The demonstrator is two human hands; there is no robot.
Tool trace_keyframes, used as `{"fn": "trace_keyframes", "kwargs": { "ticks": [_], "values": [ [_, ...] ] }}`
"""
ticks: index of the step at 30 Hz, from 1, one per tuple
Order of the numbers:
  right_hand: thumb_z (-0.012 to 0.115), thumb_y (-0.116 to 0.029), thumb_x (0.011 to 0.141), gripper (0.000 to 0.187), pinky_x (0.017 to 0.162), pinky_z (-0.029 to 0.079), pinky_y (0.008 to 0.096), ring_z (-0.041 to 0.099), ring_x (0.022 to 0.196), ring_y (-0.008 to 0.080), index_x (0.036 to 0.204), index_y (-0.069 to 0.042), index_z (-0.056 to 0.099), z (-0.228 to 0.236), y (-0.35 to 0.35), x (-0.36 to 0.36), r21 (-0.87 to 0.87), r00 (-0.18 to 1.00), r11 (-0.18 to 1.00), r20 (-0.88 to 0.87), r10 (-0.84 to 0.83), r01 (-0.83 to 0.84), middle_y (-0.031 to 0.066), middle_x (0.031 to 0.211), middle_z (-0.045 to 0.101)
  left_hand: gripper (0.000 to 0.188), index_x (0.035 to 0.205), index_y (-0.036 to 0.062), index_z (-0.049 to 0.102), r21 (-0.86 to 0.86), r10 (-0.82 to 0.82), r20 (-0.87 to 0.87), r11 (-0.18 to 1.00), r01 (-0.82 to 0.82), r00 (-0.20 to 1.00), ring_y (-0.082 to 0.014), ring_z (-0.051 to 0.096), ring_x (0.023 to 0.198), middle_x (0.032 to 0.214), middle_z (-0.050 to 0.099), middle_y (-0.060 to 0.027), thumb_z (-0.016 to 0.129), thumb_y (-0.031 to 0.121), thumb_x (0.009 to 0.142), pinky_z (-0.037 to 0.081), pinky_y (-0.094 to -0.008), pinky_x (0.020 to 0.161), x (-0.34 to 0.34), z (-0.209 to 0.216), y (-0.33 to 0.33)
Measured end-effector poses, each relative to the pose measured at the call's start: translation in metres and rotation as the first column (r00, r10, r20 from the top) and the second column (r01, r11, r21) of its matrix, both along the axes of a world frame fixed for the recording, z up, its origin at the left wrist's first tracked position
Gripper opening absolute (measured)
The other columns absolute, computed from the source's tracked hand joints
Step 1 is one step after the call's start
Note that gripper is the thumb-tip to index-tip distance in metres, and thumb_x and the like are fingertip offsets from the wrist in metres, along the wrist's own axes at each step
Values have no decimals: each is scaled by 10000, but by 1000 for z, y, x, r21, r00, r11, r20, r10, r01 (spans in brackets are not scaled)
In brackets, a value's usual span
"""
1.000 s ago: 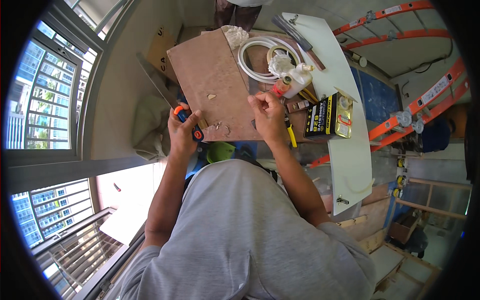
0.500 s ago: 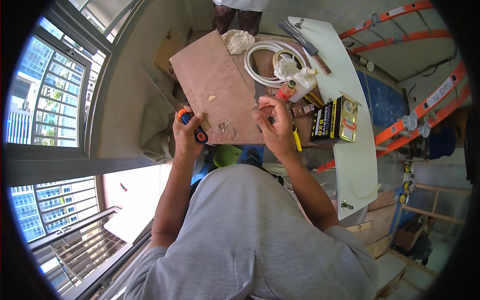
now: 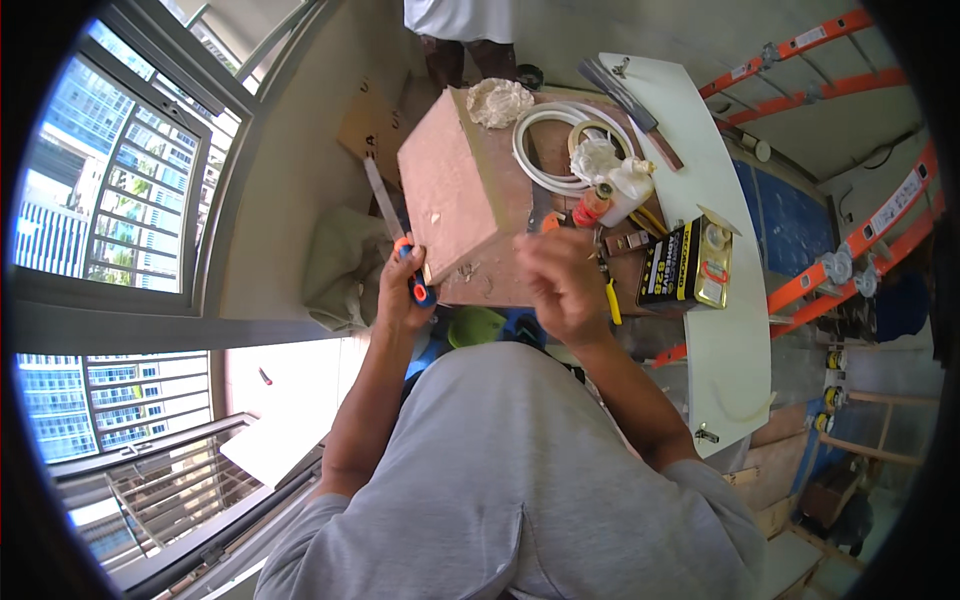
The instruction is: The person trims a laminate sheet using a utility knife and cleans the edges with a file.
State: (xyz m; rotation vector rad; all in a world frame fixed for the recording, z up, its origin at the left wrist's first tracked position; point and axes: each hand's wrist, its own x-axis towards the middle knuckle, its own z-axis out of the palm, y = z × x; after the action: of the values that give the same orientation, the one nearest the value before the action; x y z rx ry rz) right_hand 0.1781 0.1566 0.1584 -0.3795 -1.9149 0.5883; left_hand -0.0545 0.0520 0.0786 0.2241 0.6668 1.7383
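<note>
My left hand is closed round the orange and blue handle of a long, flat metal file. The file's blade points up and away, left of a brown board. That board is tilted on the workbench, its pale right edge showing, and its near corner lies right beside my left fingers; whether they touch it I cannot tell. My right hand hovers over the bench's near edge, right of the board. Motion smears its curled fingers, so anything in them cannot be made out.
Behind my right hand lie a red bottle, a white bottle, coiled white edging and yellow-handled pliers. A black and yellow tin stands on a white panel. Orange ladders lean at right; a person stands beyond.
The board has tipped up, showing its edge. My right hand has dropped slightly from a raised finger-and-thumb pose and is blurred. The file still sits in my left hand. The whole view has shifted.
</note>
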Motion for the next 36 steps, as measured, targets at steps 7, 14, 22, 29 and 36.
{"fn": "trace_keyframes", "kwargs": {
  "ticks": [7, 14, 22, 29, 36],
  "values": [
    [652, -466, 1039, 776, 1093, 438, 349, 465, 1400, 199, 1603, -7, 384, 19, 40, -45, -890, 969, 383, -232, 87, -247, 151, 1533, 508, 598, 1406, 24, 535, 1, -200, 26, 980, 201, 979, -218, 731, 1079, 1230, 711, -93, 811, 126, 885, 607, -413, 967, 6, -34, -15],
    [675, -134, 967, 661, 1081, 443, 349, 572, 1255, 208, 1554, -6, 400, -5, 42, -57, -863, 946, 409, -209, 246, -297, 125, 1364, 605, 543, 1341, 28, 585, -115, -243, -12, 964, 240, 970, -194, 715, 1040, 1174, 712, -78, 828, 99, 861, 587, -384, 956, 19, -50, -22],
    [566, -5, 922, 589, 1020, 475, 304, 601, 1174, 171, 1500, -1, 454, -56, 34, -72, -709, 997, 704, 22, 75, -38, 96, 1312, 621, 289, 1164, 47, 627, -364, -249, -176, 915, 172, 952, -156, 672, 898, 978, 677, -24, 775, 114, 925, 564, -338, 857, 30, -75, -8],
    [614, -40, 863, 661, 1078, 461, 366, 616, 1233, 272, 1502, 19, 456, -123, 46, -50, -921, 964, 387, 63, 257, -43, 191, 1320, 630, 272, 1181, -17, 612, -553, -351, -543, 833, -11, 763, -165, 675, 756, 947, 679, -91, 705, 85, 947, 558, -329, 663, 25, -87, -26],
    [581, 17, 918, 705, 1083, 439, 295, 559, 1285, 153, 1591, -6, 371, -125, 52, -37, -905, 829, 377, 53, 557, -195, 85, 1413, 586, 409, 1311, 16, 601, -369, -259, -851, 913, -171, 456, -205, 670, 1090, 1168, 678, -104, 731, 106, 933, 545, -336, 926, -12, -80, -13]
  ]
}}
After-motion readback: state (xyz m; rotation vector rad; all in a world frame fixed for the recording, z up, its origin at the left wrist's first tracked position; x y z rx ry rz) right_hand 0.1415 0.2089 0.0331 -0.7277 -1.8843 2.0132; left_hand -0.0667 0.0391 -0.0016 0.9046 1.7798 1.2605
